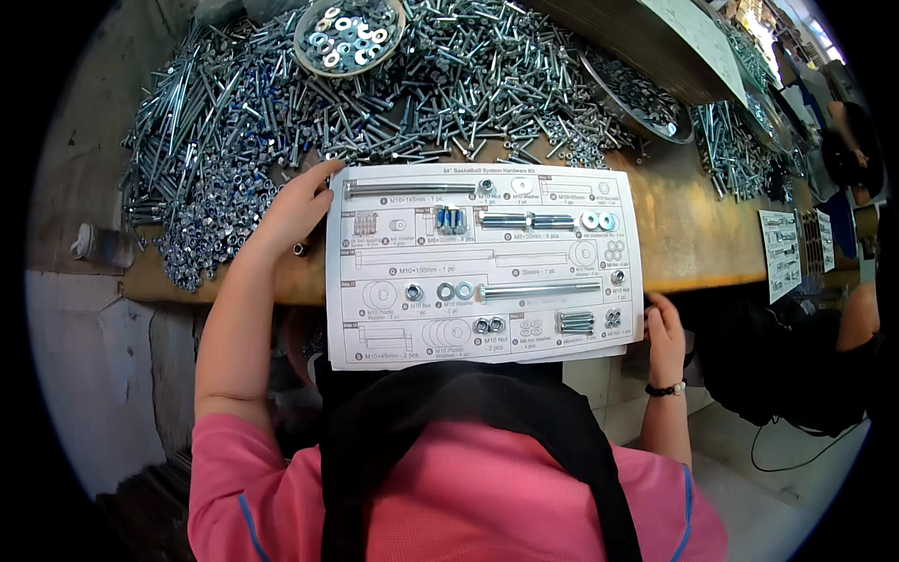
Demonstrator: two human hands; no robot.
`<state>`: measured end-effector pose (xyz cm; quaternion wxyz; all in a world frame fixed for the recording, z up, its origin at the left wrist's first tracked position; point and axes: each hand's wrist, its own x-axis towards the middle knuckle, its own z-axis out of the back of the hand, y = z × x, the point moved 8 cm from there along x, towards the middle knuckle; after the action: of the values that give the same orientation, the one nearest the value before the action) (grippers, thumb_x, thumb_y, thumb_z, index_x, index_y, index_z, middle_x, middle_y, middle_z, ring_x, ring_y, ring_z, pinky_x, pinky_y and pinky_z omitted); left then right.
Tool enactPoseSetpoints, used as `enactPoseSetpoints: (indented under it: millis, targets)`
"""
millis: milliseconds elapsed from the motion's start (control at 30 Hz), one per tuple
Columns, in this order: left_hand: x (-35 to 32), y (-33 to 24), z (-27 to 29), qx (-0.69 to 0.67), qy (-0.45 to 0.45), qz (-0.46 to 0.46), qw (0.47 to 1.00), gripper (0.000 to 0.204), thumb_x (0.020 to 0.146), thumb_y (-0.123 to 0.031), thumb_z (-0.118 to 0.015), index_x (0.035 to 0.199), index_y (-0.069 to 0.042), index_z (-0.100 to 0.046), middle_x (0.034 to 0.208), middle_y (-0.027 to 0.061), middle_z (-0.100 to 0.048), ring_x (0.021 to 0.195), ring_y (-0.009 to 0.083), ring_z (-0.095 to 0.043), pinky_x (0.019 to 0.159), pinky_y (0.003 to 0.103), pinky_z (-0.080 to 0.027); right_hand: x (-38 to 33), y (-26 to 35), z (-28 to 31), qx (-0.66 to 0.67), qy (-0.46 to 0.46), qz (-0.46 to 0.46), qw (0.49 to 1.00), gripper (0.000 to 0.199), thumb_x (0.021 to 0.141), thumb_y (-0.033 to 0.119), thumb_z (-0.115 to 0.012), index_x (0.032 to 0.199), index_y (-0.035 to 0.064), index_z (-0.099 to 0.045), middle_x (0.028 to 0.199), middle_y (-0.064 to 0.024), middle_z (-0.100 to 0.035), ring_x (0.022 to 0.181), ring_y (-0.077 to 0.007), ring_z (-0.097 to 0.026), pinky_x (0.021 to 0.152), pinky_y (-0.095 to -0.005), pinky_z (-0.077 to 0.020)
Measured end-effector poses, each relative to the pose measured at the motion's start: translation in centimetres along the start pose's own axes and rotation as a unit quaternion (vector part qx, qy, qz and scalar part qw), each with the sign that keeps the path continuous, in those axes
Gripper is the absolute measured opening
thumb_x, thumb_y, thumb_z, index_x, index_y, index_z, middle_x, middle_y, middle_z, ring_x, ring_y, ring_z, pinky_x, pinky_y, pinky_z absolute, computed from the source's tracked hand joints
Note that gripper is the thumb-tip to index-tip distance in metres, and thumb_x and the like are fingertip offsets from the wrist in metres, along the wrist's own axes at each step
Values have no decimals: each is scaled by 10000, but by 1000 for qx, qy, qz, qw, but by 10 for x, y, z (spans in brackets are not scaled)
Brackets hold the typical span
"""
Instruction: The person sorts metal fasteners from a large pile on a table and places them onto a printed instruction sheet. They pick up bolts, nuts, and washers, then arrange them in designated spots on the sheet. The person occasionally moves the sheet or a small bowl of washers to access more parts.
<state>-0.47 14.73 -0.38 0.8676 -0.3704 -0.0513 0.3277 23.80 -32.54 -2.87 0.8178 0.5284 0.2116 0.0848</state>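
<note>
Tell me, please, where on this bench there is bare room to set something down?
Bare wood lies right of the paper chart, before the next sheets. Behind the chart and beside the left hand, the bolt heap crowds everything.

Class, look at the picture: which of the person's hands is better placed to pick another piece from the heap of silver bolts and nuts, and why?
Probably the left hand: it rests at the edge of the heap of silver bolts and nuts. The right hand sits lower, at the white printed parts sheet's right corner.

The left hand [295, 211] stretches forward on a raised bare forearm, fingers loosely curled, while the right hand [665, 332] hangs lower, fingers bent, wrist banded.
</note>
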Motion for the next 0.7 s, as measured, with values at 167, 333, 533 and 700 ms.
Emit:
enactPoseSetpoints:
  millis: [167,333,533,700]
  targets:
    - [-2,-4,4,20,-4,18,1000,391,812,-25,-462,1203,-26,-479,802,104,-567,733,175,-533,686,281,-432,-10,18,-12,-115,47,95,988,294,904,101,-437,1160,-15,-522,1051,-83,-543,959,-155,-510,849,-275,-401]
    - [-6,-14,9,122,-51,-24,991,362,815,-22,-434,1172,4,-482,844,142,-583,802,211,-574,747,318,-451,-9,23,-13,-181,48,136,973,340,919,124,-412,1224,-11,-476,1140,-78,-533,994,-163,-516,892,-283,-379]
    - [-7,-14,7,-24,-3,34,999,432,797,23,-408,1227,15,-451,837,108,-575,643,149,-573,572,261,-467,-5,-8,-19,271,106,-13,957,344,913,98,-428,1227,-40,-452,1198,-98,-515,1088,-179,-497,916,-307,-391]
    - [4,-49,-22,-166,58,40,984,516,769,42,-442,1283,17,-402,827,71,-557,591,107,-539,519,239,-434,5,-18,10,427,119,-10,896,418,914,110,-416,1302,-25,-336,1264,-133,-468,1147,-231,-475,962,-365,-390]
